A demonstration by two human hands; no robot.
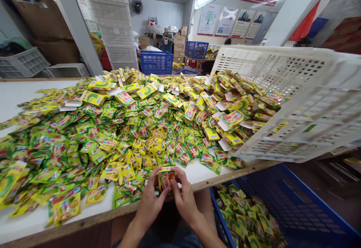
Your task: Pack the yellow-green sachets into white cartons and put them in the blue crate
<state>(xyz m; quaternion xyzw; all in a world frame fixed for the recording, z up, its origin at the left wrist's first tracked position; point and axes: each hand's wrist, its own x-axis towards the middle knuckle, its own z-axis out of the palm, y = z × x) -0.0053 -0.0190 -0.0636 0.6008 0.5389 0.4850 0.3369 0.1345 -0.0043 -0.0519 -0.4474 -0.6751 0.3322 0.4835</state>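
Between my two hands, just over the table's front edge, is a small candy box [166,179] with a red, green and yellow print. My left hand [152,193] grips its left side, thumb on the front face. On the right side, my right hand [183,193] closes round it with fingers at the top edge and thumb low on the front. Right behind the box lie yellow candy sachets [156,142] and green candy sachets [183,152] in a large heap. Yellow small boxes [94,97], several with white flaps standing out, lie along the far side of the heap.
A white plastic crate [310,116] lies tipped at the right, with boxes spilling from its mouth. Below the table's wooden front edge [214,180], a blue crate [304,203] holds more filled-looking boxes. Stacked white crates [113,22] and a blue basket [156,61] stand behind the table.
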